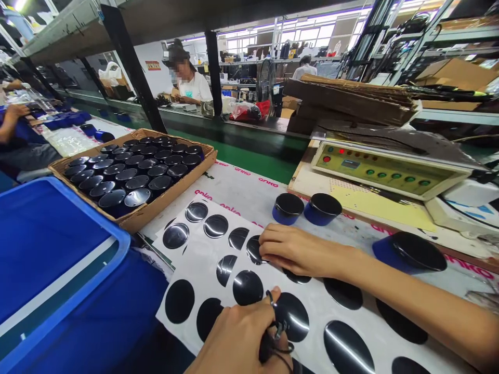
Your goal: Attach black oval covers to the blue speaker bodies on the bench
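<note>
A white backing sheet (218, 244) with several glossy black round stickers lies on the table in front of me. My right hand (296, 252) reaches in from the right, its fingertips pinching the edge of one black sticker (253, 248) near the sheet's middle. My left hand (237, 337) is at the bottom edge, closed in a fist around a small black tool (273, 332) with a thin loop, thumb resting on the sheet beside another sticker (248, 286). Two blue round caps with black tops (288, 208) (323, 208) stand just beyond my right hand.
A cardboard tray (171, 200) full of black-topped blue caps sits at left behind a blue plastic bin (58, 249). A third cap (409, 252) lies at right. A control box with green buttons (390, 169) and stacked cardboard (351, 98) stand behind. A person sits across the line, another at far left.
</note>
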Tool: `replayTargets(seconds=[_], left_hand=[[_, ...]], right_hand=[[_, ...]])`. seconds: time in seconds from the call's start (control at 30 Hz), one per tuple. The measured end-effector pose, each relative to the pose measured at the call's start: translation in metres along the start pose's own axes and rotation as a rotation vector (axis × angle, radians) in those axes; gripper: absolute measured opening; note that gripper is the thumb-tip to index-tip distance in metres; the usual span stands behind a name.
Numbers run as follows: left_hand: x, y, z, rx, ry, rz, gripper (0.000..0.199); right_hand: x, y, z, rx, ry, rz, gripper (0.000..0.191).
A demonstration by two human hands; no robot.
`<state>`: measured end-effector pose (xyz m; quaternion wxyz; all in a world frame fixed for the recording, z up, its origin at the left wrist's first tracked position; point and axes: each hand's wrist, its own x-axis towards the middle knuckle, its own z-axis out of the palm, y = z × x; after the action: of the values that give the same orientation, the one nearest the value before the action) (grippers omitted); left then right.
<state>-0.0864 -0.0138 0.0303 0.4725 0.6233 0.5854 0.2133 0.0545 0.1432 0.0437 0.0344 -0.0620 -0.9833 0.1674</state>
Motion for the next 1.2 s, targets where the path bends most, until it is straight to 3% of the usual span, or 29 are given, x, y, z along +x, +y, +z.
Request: replayTargets(seconds=[0.1, 0.23, 0.33, 0.43, 0.63, 0.7, 0.8, 0.93, 1.0, 1.1, 1.2], left_hand=[[-0.001, 0.002, 0.002, 0.044, 0.025, 0.024, 0.025], [-0.002, 0.008, 0.003, 0.095, 0.077, 0.034, 0.025], [-0.005, 0.014, 0.0, 0.1, 0.108, 0.027, 0.029], [-0.008, 0.017, -0.003, 0.104, 0.191, -0.023, 0.031], [-0.01, 0.016, 0.0, 0.08, 0.208, -0.093, 0.034], [-0.01, 0.011, 0.001, -0.07, 0.239, -0.117, 0.031], [-0.011, -0.002, -0.008, -0.61, 0.295, -0.072, 0.014], [-0.016, -0.014, -0.027, -1.321, 0.144, 0.075, 0.028], [-0.017, -0.009, -0.025, -1.492, 0.203, 0.097, 0.035], [-0.012, 0.01, -0.006, -1.491, 0.423, 0.121, 0.034], [-0.002, 0.03, 0.013, -1.418, 0.372, 0.098, 0.034]], right_hand=[[0.008, -0.003, 0.004, -0.016, 0.052, 0.148, 0.02], [0.029, 0.002, 0.002, 0.002, 0.188, 0.466, 0.016], [0.04, 0.007, -0.002, 0.098, 0.343, 0.632, 0.017], [0.042, 0.007, -0.01, 0.213, 0.563, 0.677, 0.014], [0.033, 0.009, -0.045, 0.465, 0.94, 0.655, 0.013], [0.03, 0.004, -0.048, 0.56, 0.998, 0.617, 0.014], [0.019, -0.013, -0.026, 0.709, 0.933, 0.572, 0.02], [-0.003, -0.039, 0.02, 0.764, 0.936, 0.624, 0.026], [-0.014, -0.051, 0.028, 0.725, 1.007, 0.638, 0.023], [-0.024, -0.076, 0.02, 0.485, 1.012, 0.389, 0.008], [-0.031, -0.102, 0.008, 0.183, 0.857, 0.072, 0.01]])
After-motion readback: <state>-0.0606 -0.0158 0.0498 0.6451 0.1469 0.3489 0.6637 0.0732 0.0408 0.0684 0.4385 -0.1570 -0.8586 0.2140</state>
